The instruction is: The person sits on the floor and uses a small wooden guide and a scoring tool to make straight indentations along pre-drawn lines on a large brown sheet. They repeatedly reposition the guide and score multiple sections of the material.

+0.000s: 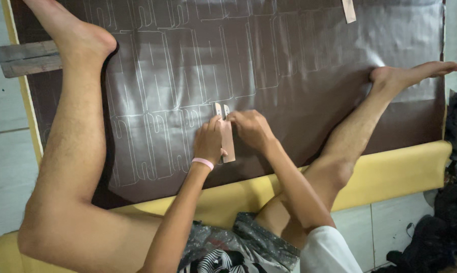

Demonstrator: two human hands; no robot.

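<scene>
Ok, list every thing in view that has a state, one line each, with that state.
Dark brown sheet: spread flat on the floor, covered in white traced outlines.
Pink template strip: lying flat on the sheet, pressed under both hands.
Left hand: palm down on the strip.
Right hand: fingers bent at the strip's top end; any pen is hidden.
Second pink strip: lying loose at the sheet's top edge.
Yellow underlayer: rolled up at the near edge.

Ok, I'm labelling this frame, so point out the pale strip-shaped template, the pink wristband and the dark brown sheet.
Pale strip-shaped template [228, 144]: head view, lower half of the strip.
Pink wristband [203, 163]: head view, middle of the band on the left wrist.
Dark brown sheet [314, 65]: head view, bare upper area.
</scene>
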